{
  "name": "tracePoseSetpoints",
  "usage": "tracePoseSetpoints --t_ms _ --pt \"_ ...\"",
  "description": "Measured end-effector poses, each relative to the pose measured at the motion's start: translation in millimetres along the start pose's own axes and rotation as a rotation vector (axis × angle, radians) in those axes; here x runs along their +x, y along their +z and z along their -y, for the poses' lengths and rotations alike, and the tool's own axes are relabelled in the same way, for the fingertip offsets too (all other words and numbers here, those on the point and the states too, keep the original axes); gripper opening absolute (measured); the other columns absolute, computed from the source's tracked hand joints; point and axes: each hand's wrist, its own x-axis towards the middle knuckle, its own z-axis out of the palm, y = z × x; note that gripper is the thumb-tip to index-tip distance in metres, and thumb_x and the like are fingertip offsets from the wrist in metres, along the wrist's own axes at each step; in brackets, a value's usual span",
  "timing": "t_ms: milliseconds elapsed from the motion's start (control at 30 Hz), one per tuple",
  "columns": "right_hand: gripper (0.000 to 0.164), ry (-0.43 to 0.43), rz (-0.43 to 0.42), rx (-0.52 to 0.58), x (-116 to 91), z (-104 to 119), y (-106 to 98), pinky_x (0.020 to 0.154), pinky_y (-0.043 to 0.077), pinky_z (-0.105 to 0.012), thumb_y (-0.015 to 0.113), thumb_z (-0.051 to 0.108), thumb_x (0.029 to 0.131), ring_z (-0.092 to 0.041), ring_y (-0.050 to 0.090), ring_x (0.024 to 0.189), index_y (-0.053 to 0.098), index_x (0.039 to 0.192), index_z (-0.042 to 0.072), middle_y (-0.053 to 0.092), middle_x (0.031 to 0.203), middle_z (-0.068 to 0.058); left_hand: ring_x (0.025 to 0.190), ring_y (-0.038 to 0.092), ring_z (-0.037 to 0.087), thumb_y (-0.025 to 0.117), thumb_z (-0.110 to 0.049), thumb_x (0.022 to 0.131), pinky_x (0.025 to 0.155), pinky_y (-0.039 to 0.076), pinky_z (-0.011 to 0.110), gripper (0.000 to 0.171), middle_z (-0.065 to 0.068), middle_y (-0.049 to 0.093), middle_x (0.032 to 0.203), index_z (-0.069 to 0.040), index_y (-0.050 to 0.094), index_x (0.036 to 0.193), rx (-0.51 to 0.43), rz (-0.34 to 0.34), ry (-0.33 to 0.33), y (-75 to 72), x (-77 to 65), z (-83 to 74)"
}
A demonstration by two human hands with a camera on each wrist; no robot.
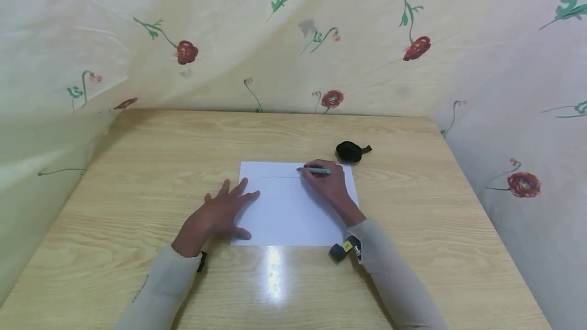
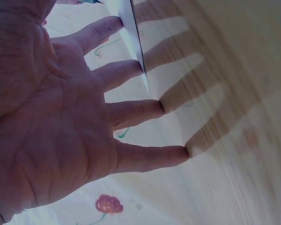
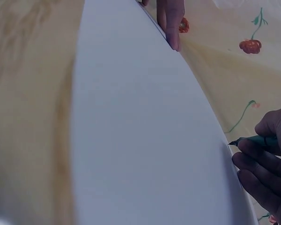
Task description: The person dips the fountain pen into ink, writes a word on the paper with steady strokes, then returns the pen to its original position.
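Note:
A white sheet of paper lies on the wooden table, with a thin line across its upper part. My right hand pinches a green pen, its dark tip at the right end of that line. In the right wrist view the pen sits between thumb and fingers, tip close to the paper. My left hand is spread over the paper's left edge. Its straight fingertips touch down along the paper edge and the table in the left wrist view, where the palm shows.
A round black object with a short strap lies just beyond the paper's upper right corner. Beside the right sleeve, a dark wrist device with a yellow label shows. Flower-patterned cloth hangs behind the wooden table.

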Motion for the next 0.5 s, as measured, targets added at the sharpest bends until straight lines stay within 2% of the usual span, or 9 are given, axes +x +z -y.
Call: tracePoseSetpoints --t_ms 500 --pt "0.014 0.013 0.000 -0.048 -2.1 6.2 0.9 0.068 0.049 -0.032 0.075 0.018 0.086 -0.017 0.067 0.072 0.079 0.093 0.007 0.075 0.083 -0.005 0.146 0.006 0.054 0.087 -0.037 0.075 0.097 0.017 0.084 0.096 0.018 0.014 0.165 -0.018 0.037 0.155 0.012 -0.012 0.011 -0.3 -1.5 1.9"
